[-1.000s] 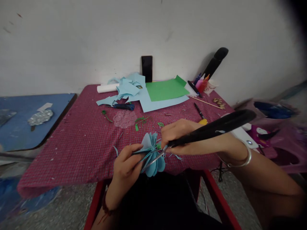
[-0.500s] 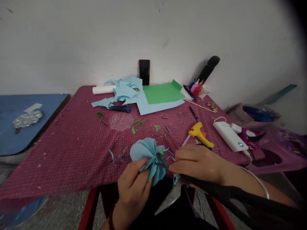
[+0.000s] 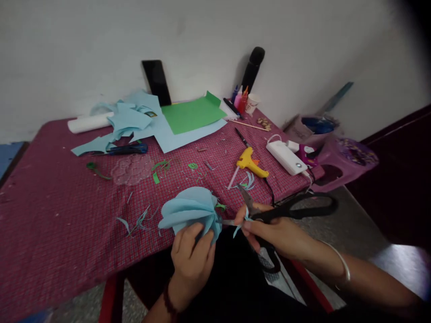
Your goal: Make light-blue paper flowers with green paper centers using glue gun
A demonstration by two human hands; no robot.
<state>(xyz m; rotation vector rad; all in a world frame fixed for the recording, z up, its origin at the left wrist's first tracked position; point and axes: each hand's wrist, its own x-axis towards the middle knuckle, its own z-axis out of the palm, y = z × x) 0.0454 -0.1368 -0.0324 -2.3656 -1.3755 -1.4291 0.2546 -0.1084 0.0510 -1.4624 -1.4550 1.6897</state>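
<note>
My left hand is closed around the base of a light blue paper flower, held at the table's front edge. Its layered petals face up and to the left. A bit of green paper shows at the flower's right side. In my right hand are black-handled scissors, their blades spread and one pointing up and left. A narrow blue paper strip sticks out at the fingertips of that hand. The lower blade's tip lies close to the flower; whether it touches I cannot tell.
A yellow glue gun lies beyond my right hand, beside a white power bank. Green paper, blue offcuts and a cutter knife lie farther back. A phone leans on the wall. Thin paper scraps litter the checked cloth.
The view has swung to the right. My right hand has turned over, bringing the scissors' blades from pointing down to pointing up-left. The flower has tilted, its petals now seen more from the side.
</note>
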